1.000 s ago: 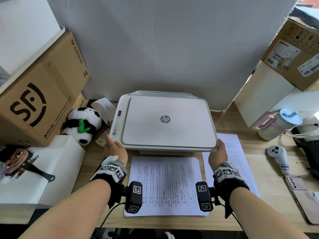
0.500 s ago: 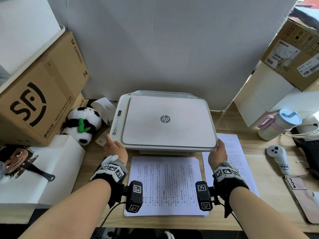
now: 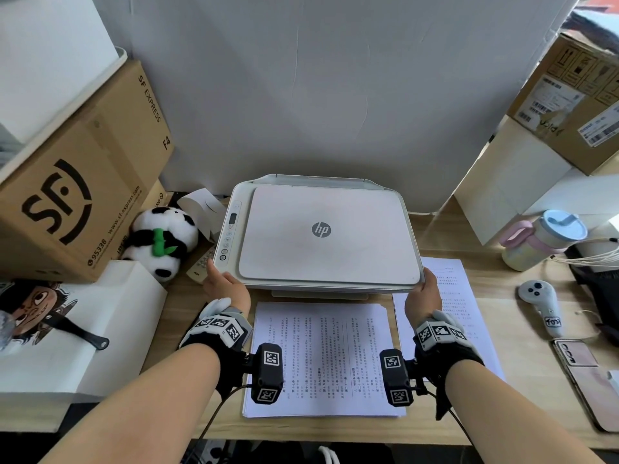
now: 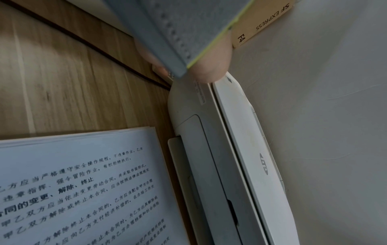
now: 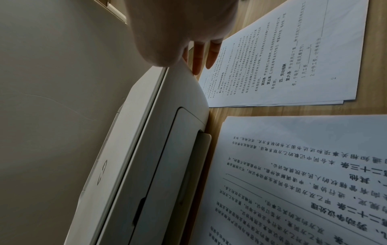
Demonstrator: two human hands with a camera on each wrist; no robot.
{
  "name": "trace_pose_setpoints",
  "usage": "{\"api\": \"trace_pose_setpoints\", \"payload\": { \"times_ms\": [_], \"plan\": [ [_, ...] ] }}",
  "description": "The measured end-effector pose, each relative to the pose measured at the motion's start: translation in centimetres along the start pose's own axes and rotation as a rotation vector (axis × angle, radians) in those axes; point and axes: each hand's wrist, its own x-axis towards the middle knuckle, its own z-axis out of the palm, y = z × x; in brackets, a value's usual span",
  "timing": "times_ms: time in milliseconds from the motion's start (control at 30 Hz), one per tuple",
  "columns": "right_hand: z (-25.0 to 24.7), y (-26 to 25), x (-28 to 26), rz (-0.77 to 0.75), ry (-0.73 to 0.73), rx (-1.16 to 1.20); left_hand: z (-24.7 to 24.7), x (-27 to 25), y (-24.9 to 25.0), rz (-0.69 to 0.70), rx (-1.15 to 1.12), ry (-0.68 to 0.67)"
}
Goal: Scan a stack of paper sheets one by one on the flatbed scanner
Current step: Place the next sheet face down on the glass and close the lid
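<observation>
Surface [image 3: 532, 396]: wood, spanned lower frame. Scanner [image 3: 321, 236] sat centre frame, lid down. Paper stack [image 3: 321, 329] lay lower centre, just below scanner. Second pile [image 3: 459, 296] lay to the right. Left hand [image 3: 226, 286] on scanner's lower-left corner, fingers hidden, grip: cannot tell. Right hand [image 3: 422, 294] at lower-right corner, fingers [image 5: 196, 61] straight against side.

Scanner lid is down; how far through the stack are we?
Done, seemingly: a few sheets lie in the side pile right of the scanner. In hand: lid shut, left hand and right hand at its front corners. Left: the thick stack in front.
</observation>
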Motion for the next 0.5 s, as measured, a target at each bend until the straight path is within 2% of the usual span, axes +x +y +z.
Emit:
{"api": "trace_pose_setpoints", "payload": {
  "times_ms": [167, 333, 433, 500],
  "plan": [
    [-0.1, 0.0, 0.1, -0.019, 0.005, 0.007, 0.0, 0.3, 0.1, -0.005, -0.016, -0.012],
    [-0.2, -0.1, 0.0, -0.020, -0.006, 0.013, -0.7, 1.1, 0.7, -0.100, -0.030, -0.094],
    [-0.3, -0.1, 0.0, -0.016, -0.011, 0.019, -1.8, 2.1, 1.7, -0.086, 0.054, -0.166],
    [-0.3, -0.1, 0.0, -0.016, -0.011, 0.030, -2.3, 3.1, 2.8, -0.067, 0.154, -0.148]
  ]
}}
